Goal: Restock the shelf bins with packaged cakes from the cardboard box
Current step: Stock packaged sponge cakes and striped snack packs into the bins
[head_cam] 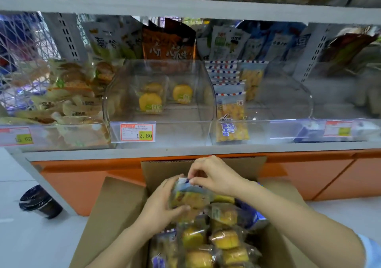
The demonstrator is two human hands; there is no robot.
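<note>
An open cardboard box [123,210] stands on the floor below the shelf, full of several packaged yellow cakes [224,238]. Above it my left hand [158,203] grips one packaged cake [189,197] from the left side and below. My right hand [210,174] pinches the blue-and-white top seal of that same packet. On the shelf, the middle clear bin [160,131] holds two round yellow cakes [150,101] far back. The right clear bin [288,127] has a row of matching blue-striped cake packets [231,110] along its left side.
The left bin [57,135] is piled with wrapped pastries. A price tag reading 12.80 [137,132] hangs on the middle bin. A dark cup [40,202] lies on the floor left of the box. An orange base panel [319,174] runs under the shelf.
</note>
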